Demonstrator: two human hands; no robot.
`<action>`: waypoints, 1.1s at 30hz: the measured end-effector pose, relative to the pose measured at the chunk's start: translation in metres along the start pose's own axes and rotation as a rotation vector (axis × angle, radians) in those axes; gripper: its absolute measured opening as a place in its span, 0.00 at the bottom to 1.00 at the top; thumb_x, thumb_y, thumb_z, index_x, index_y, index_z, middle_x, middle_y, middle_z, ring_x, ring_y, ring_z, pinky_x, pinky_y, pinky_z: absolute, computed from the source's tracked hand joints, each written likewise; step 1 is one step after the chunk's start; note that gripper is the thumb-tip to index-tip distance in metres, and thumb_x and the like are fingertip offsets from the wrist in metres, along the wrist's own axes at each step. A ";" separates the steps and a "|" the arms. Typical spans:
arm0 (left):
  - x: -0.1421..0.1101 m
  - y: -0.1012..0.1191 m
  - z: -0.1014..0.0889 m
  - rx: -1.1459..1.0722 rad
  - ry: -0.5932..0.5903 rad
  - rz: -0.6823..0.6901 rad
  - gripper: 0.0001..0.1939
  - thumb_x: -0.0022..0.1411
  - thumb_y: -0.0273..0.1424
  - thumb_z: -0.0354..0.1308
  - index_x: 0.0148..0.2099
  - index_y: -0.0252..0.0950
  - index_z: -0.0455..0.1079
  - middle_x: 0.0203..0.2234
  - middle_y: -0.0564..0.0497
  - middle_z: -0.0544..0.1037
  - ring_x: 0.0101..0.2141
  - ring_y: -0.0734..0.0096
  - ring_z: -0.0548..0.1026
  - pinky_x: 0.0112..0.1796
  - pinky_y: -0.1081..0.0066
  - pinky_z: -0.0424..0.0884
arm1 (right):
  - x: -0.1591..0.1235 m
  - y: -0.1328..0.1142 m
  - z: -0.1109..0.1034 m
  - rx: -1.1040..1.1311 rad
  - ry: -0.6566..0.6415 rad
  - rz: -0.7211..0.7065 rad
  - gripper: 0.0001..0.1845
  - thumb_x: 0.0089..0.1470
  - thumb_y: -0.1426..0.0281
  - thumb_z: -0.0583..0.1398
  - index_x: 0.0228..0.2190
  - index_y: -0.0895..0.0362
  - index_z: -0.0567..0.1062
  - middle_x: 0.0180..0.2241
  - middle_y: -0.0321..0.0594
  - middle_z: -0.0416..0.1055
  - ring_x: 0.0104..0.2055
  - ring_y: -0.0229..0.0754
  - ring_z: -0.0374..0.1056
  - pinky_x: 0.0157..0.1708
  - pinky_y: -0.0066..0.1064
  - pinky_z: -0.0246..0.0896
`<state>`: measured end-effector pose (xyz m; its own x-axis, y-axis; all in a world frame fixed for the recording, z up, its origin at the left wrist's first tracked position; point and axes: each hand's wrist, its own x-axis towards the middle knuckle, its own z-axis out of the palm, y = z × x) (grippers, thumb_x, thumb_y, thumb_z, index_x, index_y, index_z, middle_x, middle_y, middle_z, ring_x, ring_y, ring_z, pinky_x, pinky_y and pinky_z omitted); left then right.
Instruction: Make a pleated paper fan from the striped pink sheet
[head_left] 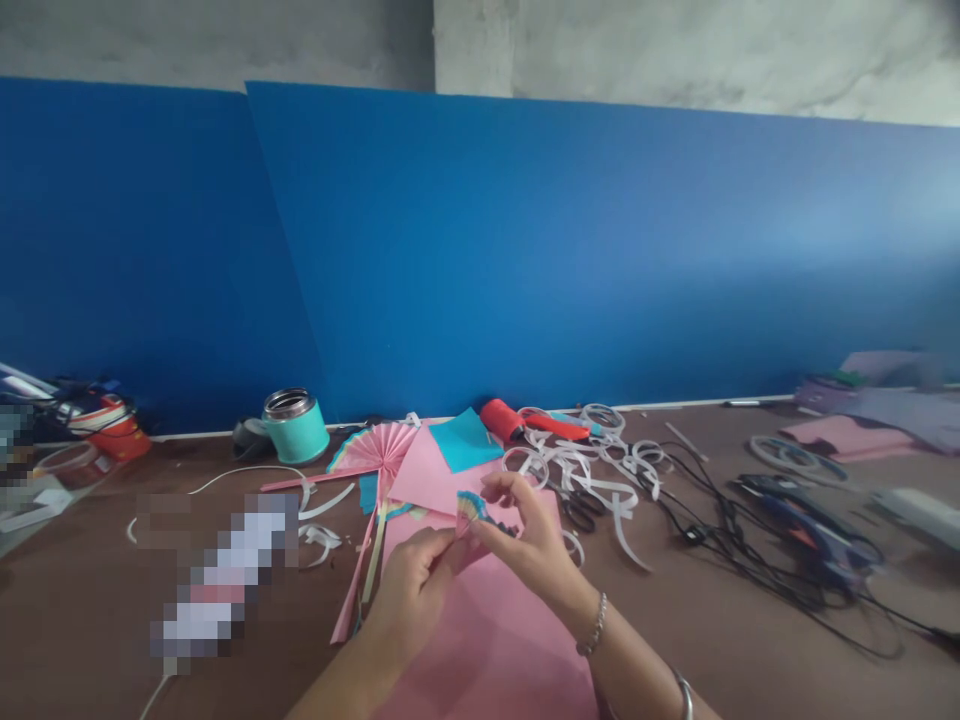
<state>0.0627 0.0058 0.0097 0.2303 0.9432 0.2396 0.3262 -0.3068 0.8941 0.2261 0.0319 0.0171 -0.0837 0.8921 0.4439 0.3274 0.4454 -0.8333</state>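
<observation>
Over the pink paper sheets on the table, my left hand [411, 585] pinches the lower part of a small pleated paper fan [469, 506], pink and cream with a blue edge. My right hand [536, 545] is at the fan's other side, its thumb against the pleats and its fingers curled above them. Part of the fan is hidden behind the right thumb. Beneath both hands lies a large pink paper sheet [487, 640]. Just behind are a finished-looking pink pleated fan [382, 447] and a blue paper square [466, 440].
White paper strips [592, 470] lie tangled behind my right hand, near a red roll [501, 420]. Black cables [720, 550] spread at right. A turquoise flask [296, 428] and red bucket [120, 430] stand at left. A blue panel [525, 250] borders the table's back.
</observation>
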 end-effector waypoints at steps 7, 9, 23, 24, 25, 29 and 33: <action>0.007 -0.007 -0.002 -0.099 0.081 -0.150 0.23 0.63 0.47 0.49 0.25 0.35 0.68 0.19 0.54 0.69 0.24 0.70 0.69 0.25 0.75 0.64 | 0.001 0.008 -0.001 0.243 -0.164 0.227 0.24 0.46 0.63 0.65 0.45 0.55 0.68 0.35 0.38 0.67 0.33 0.39 0.64 0.33 0.31 0.62; 0.008 -0.014 -0.004 -0.108 0.154 -0.204 0.20 0.62 0.46 0.51 0.29 0.36 0.70 0.23 0.52 0.74 0.30 0.66 0.73 0.29 0.73 0.68 | 0.003 0.009 -0.002 0.367 -0.237 0.319 0.25 0.44 0.63 0.66 0.44 0.55 0.68 0.32 0.36 0.67 0.30 0.37 0.64 0.30 0.29 0.60; 0.005 -0.019 0.006 -0.292 -0.004 -0.233 0.19 0.61 0.43 0.52 0.43 0.36 0.74 0.34 0.47 0.79 0.39 0.59 0.75 0.40 0.66 0.72 | 0.001 0.022 0.010 0.728 -0.309 0.554 0.22 0.40 0.58 0.69 0.31 0.61 0.71 0.20 0.36 0.71 0.18 0.37 0.68 0.18 0.25 0.61; 0.004 -0.019 0.007 -0.309 -0.011 -0.250 0.18 0.61 0.43 0.52 0.43 0.36 0.74 0.35 0.47 0.79 0.38 0.60 0.75 0.40 0.66 0.72 | 0.001 0.021 0.012 0.721 -0.303 0.557 0.22 0.40 0.59 0.70 0.30 0.61 0.71 0.19 0.36 0.71 0.18 0.38 0.69 0.19 0.26 0.63; 0.003 -0.020 0.008 -0.331 -0.026 -0.266 0.18 0.62 0.44 0.52 0.43 0.36 0.73 0.35 0.47 0.79 0.37 0.61 0.75 0.40 0.67 0.72 | 0.000 0.020 0.014 0.715 -0.299 0.562 0.22 0.40 0.59 0.70 0.30 0.61 0.70 0.18 0.36 0.71 0.18 0.39 0.69 0.19 0.28 0.64; 0.002 -0.019 0.011 -0.458 -0.136 -0.272 0.17 0.64 0.42 0.50 0.42 0.35 0.71 0.34 0.47 0.77 0.35 0.63 0.74 0.37 0.69 0.71 | -0.002 0.017 0.016 0.678 -0.268 0.572 0.20 0.39 0.60 0.70 0.29 0.60 0.70 0.15 0.33 0.70 0.16 0.37 0.67 0.18 0.27 0.63; 0.003 -0.016 0.010 -0.452 -0.147 -0.248 0.17 0.65 0.41 0.49 0.41 0.33 0.70 0.34 0.46 0.76 0.38 0.62 0.73 0.37 0.69 0.69 | -0.001 0.016 0.013 0.703 -0.305 0.559 0.21 0.38 0.60 0.70 0.27 0.59 0.68 0.17 0.34 0.71 0.17 0.38 0.68 0.19 0.27 0.63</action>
<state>0.0674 0.0124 -0.0075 0.3327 0.9427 -0.0259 -0.0327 0.0389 0.9987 0.2191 0.0391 -0.0007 -0.3614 0.9269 -0.1018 -0.2386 -0.1974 -0.9508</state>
